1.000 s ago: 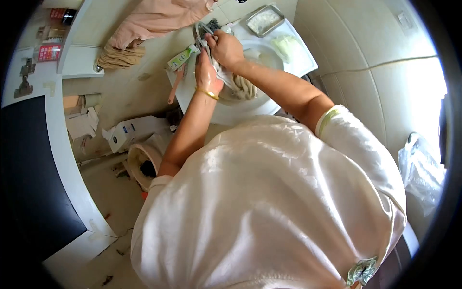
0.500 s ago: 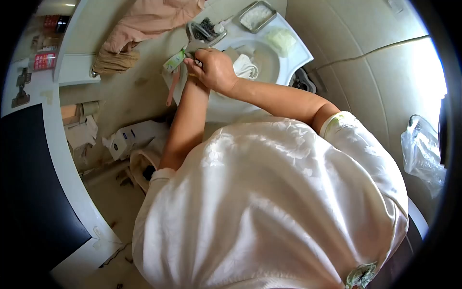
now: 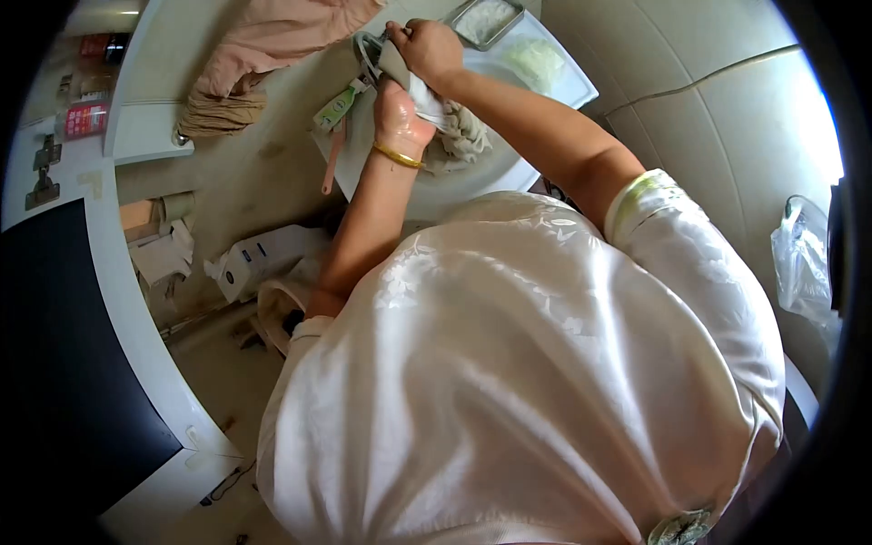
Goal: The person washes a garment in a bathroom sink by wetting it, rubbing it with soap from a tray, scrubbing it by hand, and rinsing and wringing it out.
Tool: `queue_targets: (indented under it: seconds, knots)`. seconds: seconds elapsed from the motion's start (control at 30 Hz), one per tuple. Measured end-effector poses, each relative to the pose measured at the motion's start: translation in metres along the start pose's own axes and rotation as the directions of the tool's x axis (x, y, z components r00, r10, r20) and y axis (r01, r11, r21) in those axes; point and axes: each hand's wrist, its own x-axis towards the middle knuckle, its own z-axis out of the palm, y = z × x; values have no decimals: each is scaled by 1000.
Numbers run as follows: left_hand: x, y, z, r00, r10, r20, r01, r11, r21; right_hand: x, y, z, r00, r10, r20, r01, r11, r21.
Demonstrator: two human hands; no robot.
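A wet, pale cloth [image 3: 466,133] stretches from the white sink basin [image 3: 500,168] up towards the faucet [image 3: 366,53]. My right hand [image 3: 431,53] grips its upper end, fingers closed, beside the faucet. Just below, my left hand [image 3: 400,115], with a gold bracelet at the wrist, is wrapped against the same cloth; its palm looks wet and part of its fingers is hidden. The lower part of the cloth lies bunched in the basin.
Left of the sink are a green-and-white tube [image 3: 336,109] and a pink-handled item [image 3: 331,162]. On the right rim sit a metal tray [image 3: 489,22] and a pale green bundle [image 3: 536,64]. Pink clothing [image 3: 272,45] hangs at upper left. A plastic bag [image 3: 803,259] hangs at right.
Half a second ago both hands were together near the faucet. Now my right hand is higher, my left lower and palm-visible, with the cloth lifted between them.
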Motion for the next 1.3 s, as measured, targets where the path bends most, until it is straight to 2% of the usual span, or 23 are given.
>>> queue_targets:
  seconds: [0.07,0.13,0.17,0.23,0.27,0.4,0.43,0.47,0.5,0.6,0.63,0.77,0.8,0.87,0.9,0.93,0.97,1.0,1.03,1.13,1.2,1.27,1.3]
  knots:
    - [-10,15,21,970,21,-243,-12,999,39,-21,-14,1,986,-89,-142,86,996,-26]
    - [17,16,-73,891,-117,439,187,975,-121,-73,-35,-3,944,-320,-77,324,945,38]
    - [18,15,-88,814,-84,575,239,950,-200,-82,-35,-2,923,-385,-14,386,923,9]
    - [17,16,-68,929,-113,353,195,959,-206,-67,-29,2,937,-349,-13,348,937,-31]
    - [1,17,-26,989,-130,-72,122,987,-103,-41,-21,8,971,-233,-62,231,972,-28]
    - [-8,18,9,983,-25,-181,33,998,45,-15,-16,2,993,-76,-86,74,997,-21]
    - [14,20,-39,956,-6,293,-8,999,48,-38,-28,0,970,-213,-121,217,976,24]
    - [34,18,-87,721,9,692,-46,998,35,-61,-34,-3,958,-287,-3,287,958,2]
    - [-10,15,-60,986,54,158,-42,996,-78,-84,-40,-7,928,-355,115,358,934,-2]
    - [19,-2,-70,880,-35,473,272,854,-443,-45,-24,10,982,-187,28,188,981,-51]
    - [-10,8,-4,980,-18,-198,30,998,55,-13,-3,21,991,-92,-92,87,995,-56]
    - [-6,18,-7,923,-107,-368,108,994,-19,-33,-19,8,986,-131,-103,134,991,19]
    - [45,-1,-120,960,-91,264,154,960,-232,-65,-43,-6,969,-244,-51,246,969,36]
    - [8,26,-90,937,-93,338,172,962,-213,-87,-40,-2,904,-428,3,428,904,-6]
    - [1,18,-70,994,46,-102,-42,998,43,-87,-37,3,889,-458,8,458,889,-12]
    - [23,19,-85,802,50,596,-23,998,-54,-71,-42,3,917,-385,-109,387,922,0]
    - [6,19,-50,977,-45,206,47,999,-5,-45,-32,7,959,-266,-95,265,964,-30]
    - [-9,17,-5,970,-119,-212,124,992,12,-16,-20,9,984,-152,-92,146,987,-67]
    - [-10,11,4,991,-7,-136,24,992,125,-4,-18,2,991,-127,-37,125,991,-50]
    - [-10,26,4,949,-85,-304,96,995,20,-36,-28,3,988,-141,-64,142,990,16]
    - [5,13,-72,962,38,272,-6,993,-119,-78,-38,4,880,-469,-69,473,878,70]
    - [10,20,-73,702,75,709,68,983,-171,-71,-33,11,894,-448,-16,448,894,-10]
    - [0,23,-34,958,-41,283,62,996,-64,-44,-25,13,958,-287,-19,287,958,-15]
